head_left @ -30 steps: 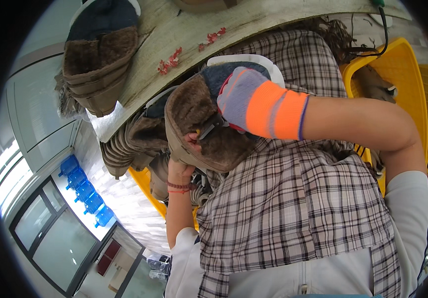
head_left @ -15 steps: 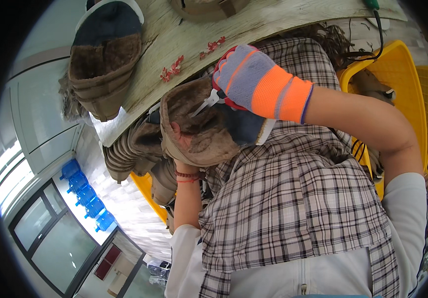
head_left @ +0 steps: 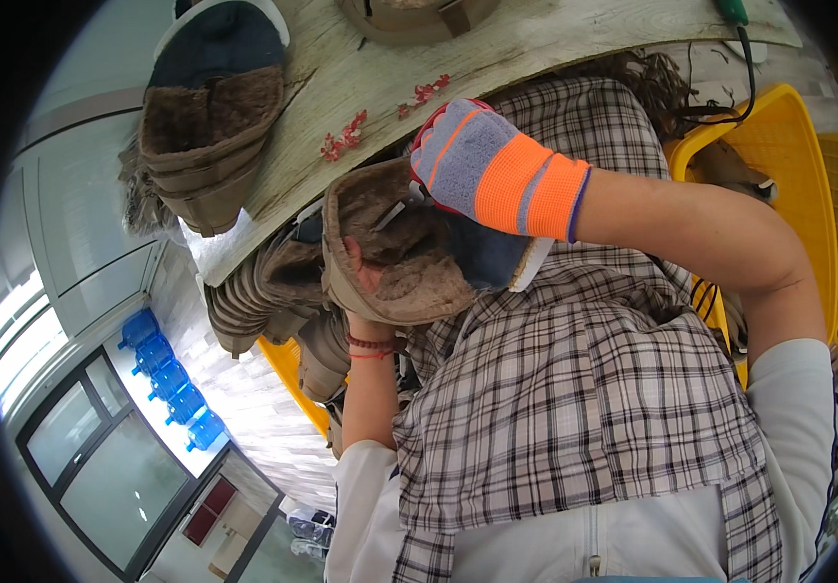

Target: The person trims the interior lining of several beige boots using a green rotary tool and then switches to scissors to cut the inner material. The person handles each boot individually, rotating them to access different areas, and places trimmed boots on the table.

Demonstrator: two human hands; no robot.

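A brown fur-lined shoe upper (head_left: pixel 414 277) with a dark blue lining section and a white edge is tilted up over my lap, its fuzzy inside facing me. My left hand (head_left: pixel 365 270) grips its left side, with fingers showing on the fur and the wrist below. My right hand (head_left: pixel 482 165), in a grey and orange glove, is closed round red-handled scissors (head_left: pixel 391 216). The blades point down and left into the upper's furry inside; fur or my glove hides part of them.
Nested brown uppers (head_left: pixel 210 131) stand at the left on the worn table (head_left: pixel 312 97), near red scraps (head_left: pixel 343 138). More uppers (head_left: pixel 244 301) are stacked under its edge. A yellow basket (head_left: pixel 798 146) is at my right. Blue water bottles (head_left: pixel 171 384) line the far left wall.
My right hand has moved slightly down and left with the scissors, and less of the blades shows. The upper stays in my left hand, shifted slightly right in view.
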